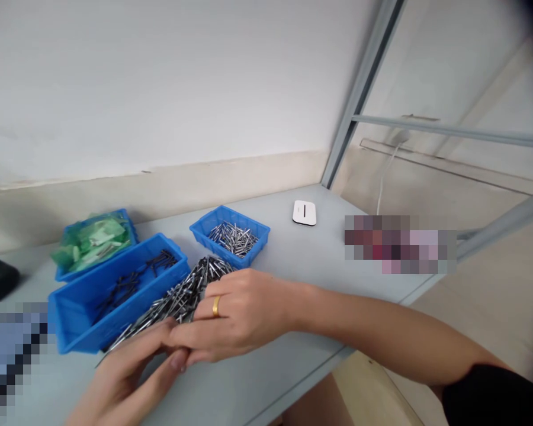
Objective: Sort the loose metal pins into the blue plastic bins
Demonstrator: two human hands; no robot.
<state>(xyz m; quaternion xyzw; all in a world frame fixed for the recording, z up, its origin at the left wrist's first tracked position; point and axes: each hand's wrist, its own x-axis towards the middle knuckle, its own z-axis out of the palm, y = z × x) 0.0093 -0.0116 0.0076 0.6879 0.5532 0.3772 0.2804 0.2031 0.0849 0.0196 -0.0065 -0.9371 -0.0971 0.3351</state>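
My left hand (131, 370) and my right hand (237, 316) meet at the fingertips, low over the near side of the table. Thumb and fingers of the left are pinched together against the right hand's fingertips. The right hand, with a gold ring on one finger, is closed too. Whatever they hold, if anything, is hidden between the fingers. Just behind them lies a loose heap of thin, shiny metal pins (182, 296), partly covered by my hands. Beside the heap stands a long blue bin (77, 322) with dark pins (127, 287) inside.
A smaller blue bin (260, 241) holds short silver pins (233, 236). Another blue bin (131, 222) contains green plastic bags (95, 239). A white device (304, 213) lies near the wall. Blurred items sit at left and right. A metal post (359, 89) rises at the table's back corner.
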